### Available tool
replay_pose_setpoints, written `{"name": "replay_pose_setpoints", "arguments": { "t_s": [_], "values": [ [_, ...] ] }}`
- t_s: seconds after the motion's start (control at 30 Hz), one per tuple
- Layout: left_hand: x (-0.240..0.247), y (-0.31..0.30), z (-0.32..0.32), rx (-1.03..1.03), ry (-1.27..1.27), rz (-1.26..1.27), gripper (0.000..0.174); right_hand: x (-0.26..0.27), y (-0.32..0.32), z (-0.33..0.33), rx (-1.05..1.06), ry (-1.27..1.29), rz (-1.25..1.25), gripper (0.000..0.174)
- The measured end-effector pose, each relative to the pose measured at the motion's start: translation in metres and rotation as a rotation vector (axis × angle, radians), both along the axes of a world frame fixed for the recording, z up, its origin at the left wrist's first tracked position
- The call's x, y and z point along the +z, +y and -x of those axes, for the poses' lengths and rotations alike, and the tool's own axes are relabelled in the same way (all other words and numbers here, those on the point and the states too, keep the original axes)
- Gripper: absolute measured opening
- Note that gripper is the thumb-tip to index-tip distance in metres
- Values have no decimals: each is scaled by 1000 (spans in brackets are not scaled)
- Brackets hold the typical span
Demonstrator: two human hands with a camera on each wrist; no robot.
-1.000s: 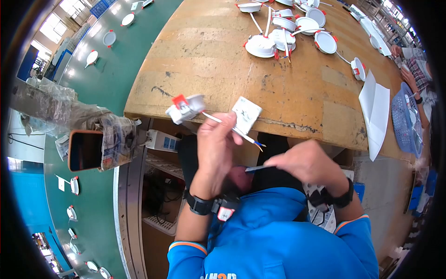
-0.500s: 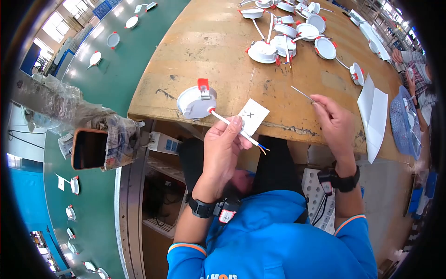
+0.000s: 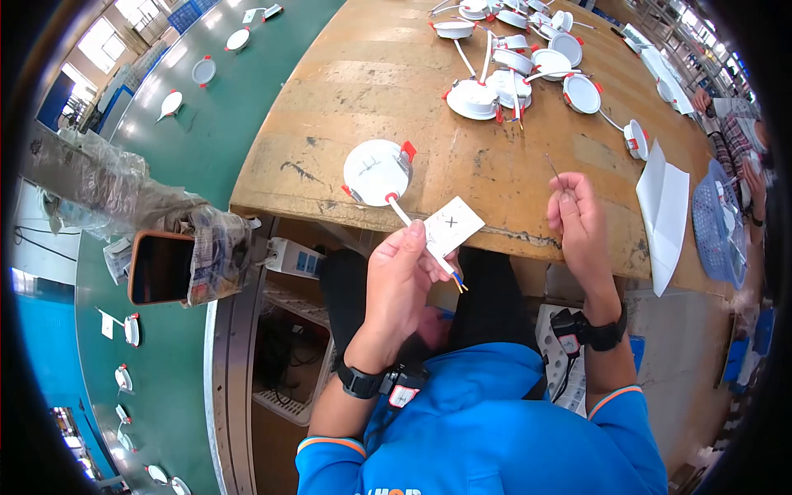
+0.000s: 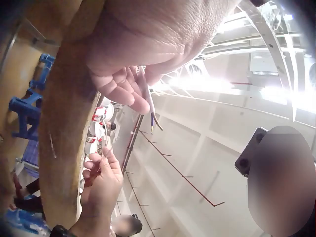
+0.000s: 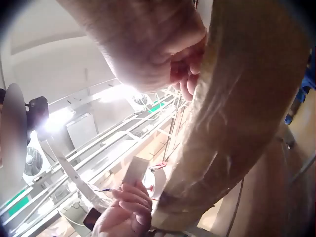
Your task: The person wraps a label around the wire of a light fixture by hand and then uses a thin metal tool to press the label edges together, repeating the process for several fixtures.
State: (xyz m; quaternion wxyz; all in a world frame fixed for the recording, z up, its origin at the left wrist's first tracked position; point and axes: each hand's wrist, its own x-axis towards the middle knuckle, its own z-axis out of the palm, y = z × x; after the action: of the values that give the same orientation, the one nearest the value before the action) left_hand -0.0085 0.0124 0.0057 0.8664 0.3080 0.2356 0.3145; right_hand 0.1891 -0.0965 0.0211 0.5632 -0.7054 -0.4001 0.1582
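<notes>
In the head view the left hand pinches a white cable beside a square white driver box marked with an X. Blue and brown wire ends stick out past the fingers. The cable runs to a round white downlight with red-tipped clips, at the table's front edge. Over the table edge at the right, the right hand pinches a thin metal tool pointing away from the body. The left wrist view shows the cable between the left fingers.
Several downlights lie piled at the table's back. White paper and a blue basket are at the right, near another person's arm. A phone on a wrapped stand is at the left, before a green belt with spaced-out lights.
The downlight has turned and now shows its round back. The left hand has shifted slightly right with the cable. The right hand has risen from the lap to the table edge, tool upward.
</notes>
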Motion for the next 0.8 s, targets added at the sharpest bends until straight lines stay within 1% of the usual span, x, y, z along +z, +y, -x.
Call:
{"name": "replay_pose_setpoints", "arguments": {
  "t_s": [0.03, 0.13, 0.23, 0.27, 0.37, 0.4, 0.53, 0.57, 0.63, 0.73, 0.8],
  "values": [
    [2, -2, 1, 4, -13, 16, 30, 1, -1, 2, 48, 116, -33, 16],
    [-3, -4, 11, -10, -57, 20, 31, 5, -3, 18, 277, 663, -156, 11],
    [0, -10, 21, 12, 64, -20, 28, 11, 4, 48, 279, 555, -37, 16],
    [-1, -12, 23, 16, 102, -70, 20, 8, 4, 51, 301, 466, -49, 23],
    [1, -17, 28, 106, 227, -333, 13, 11, 6, 61, 295, 221, -47, 26],
    [3, -16, 28, 159, 199, -357, 12, 11, 6, 62, 267, 215, -63, 26],
    [17, 2, 22, 395, 327, -693, 19, 16, 11, 56, 216, 349, -127, 22],
    [22, 10, 19, 439, 314, -770, 23, 17, 11, 55, 212, 381, -145, 21],
    [36, 24, 13, 415, 413, -956, 31, 17, 11, 53, 205, 412, -160, 18],
    [45, 32, -3, 371, 481, -1275, 41, 12, 8, 51, 198, 414, -151, 16],
    [54, 35, -14, 357, 515, -1420, 43, 10, 6, 49, 203, 416, -138, 15]
  ]
}}
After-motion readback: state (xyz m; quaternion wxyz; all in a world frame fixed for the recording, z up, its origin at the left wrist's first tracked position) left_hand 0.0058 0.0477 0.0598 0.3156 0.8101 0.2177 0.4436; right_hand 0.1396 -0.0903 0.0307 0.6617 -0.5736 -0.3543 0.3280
